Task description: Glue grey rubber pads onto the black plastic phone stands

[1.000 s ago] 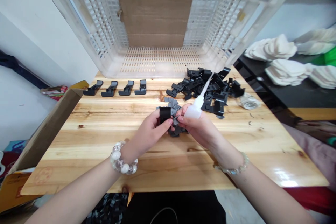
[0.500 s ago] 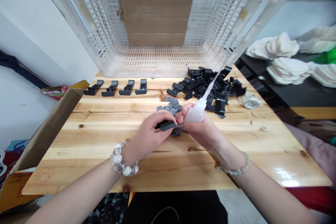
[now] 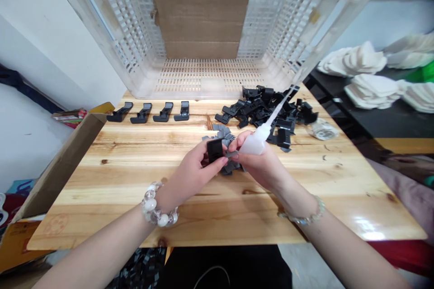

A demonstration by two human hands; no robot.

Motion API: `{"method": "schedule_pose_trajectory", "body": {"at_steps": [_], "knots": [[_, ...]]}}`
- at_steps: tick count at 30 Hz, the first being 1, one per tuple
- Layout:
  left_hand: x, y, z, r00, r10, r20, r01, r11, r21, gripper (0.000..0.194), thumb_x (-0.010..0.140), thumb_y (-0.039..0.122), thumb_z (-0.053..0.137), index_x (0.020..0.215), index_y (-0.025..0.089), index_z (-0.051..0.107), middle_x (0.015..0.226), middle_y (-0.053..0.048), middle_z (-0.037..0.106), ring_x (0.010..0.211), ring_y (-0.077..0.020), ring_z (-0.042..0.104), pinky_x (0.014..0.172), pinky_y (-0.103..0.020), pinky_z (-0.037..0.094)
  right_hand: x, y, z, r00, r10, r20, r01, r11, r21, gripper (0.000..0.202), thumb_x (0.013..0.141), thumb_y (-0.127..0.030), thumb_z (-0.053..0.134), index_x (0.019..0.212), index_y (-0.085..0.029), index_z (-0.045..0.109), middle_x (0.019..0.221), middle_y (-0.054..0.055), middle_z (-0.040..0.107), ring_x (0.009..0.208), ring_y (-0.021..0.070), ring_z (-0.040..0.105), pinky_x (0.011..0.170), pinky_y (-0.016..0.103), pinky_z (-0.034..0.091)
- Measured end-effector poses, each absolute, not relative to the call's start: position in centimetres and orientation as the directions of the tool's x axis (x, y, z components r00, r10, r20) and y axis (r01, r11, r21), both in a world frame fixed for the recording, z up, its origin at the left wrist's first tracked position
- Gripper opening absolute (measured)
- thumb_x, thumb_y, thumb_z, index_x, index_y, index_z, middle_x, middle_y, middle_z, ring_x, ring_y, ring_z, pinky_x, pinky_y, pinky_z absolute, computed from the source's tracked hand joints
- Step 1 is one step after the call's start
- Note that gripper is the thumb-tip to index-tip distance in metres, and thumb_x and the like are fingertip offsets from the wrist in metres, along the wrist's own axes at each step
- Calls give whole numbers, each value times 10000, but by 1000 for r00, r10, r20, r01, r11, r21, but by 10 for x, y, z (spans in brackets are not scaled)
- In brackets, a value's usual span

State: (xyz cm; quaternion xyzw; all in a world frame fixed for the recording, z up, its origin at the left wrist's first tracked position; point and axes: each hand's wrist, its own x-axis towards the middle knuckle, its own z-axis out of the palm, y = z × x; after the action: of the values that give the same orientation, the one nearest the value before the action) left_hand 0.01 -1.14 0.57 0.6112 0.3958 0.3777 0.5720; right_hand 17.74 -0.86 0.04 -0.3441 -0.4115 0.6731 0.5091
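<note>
My left hand (image 3: 195, 169) grips a black plastic part (image 3: 214, 150) between thumb and fingers, its flat face turned up. My right hand (image 3: 259, 167) is wrapped round a white squeeze bottle (image 3: 254, 142) whose long thin nozzle points up and away. A small grey pad (image 3: 232, 154) shows at the right fingertips, close to the black part; whether they hold it is hard to tell. Beneath and behind the hands lies a heap of grey pads (image 3: 223, 132). Several black parts (image 3: 163, 112) stand in a row at the back left, and a pile of them (image 3: 257, 107) lies at the back right.
A white plastic crate (image 3: 212, 86) with cardboard (image 3: 203, 13) inside lies across the back of the wooden table (image 3: 118, 189). Near the pile is a small clear bag (image 3: 323, 129). White stacked pieces (image 3: 369, 91) rest on a dark table at right; a cardboard box (image 3: 64, 167) stands at left.
The black part in my left hand has turned from edge-on to more upright, showing its flat face. The bottle in my right hand has shifted slightly right, with its nozzle tilted lower.
</note>
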Motion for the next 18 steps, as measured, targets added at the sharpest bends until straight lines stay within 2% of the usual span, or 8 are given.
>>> {"method": "schedule_pose_trajectory", "body": {"at_steps": [3,8,13,18], "knots": [[2,-9,4,432,898,-86,-18,104,994,368,857,346,621,1189,213,531,1077,-75,652,868,-207,645,594,-278,566,178,-7,-1,-209,976,-64,-396,-144,-907,318,634,-200,806,800,-218,535,799,-29,629,692,128,595,647,292,517],[3,-7,3,495,840,-224,-84,303,949,365,875,281,554,1233,215,531,1252,-89,599,999,-214,639,796,-371,601,178,-6,-5,-77,993,-84,-303,-104,-947,303,635,-203,812,781,-196,548,736,-42,600,619,76,526,578,220,439],[4,-7,0,534,816,-221,-94,318,944,376,874,198,531,1245,243,574,1303,-70,597,1107,-219,621,924,-389,554,174,-8,-3,-61,992,-108,-214,-119,-970,362,603,-214,830,810,-198,534,720,-35,618,619,95,546,607,252,469],[5,-6,2,556,803,-216,-114,331,937,393,829,176,582,1216,240,607,1299,-74,615,1103,-231,636,899,-376,562,173,-8,-3,-98,989,-114,-159,-129,-979,392,581,-209,836,826,-206,530,722,-32,613,629,113,549,600,268,467]]}}
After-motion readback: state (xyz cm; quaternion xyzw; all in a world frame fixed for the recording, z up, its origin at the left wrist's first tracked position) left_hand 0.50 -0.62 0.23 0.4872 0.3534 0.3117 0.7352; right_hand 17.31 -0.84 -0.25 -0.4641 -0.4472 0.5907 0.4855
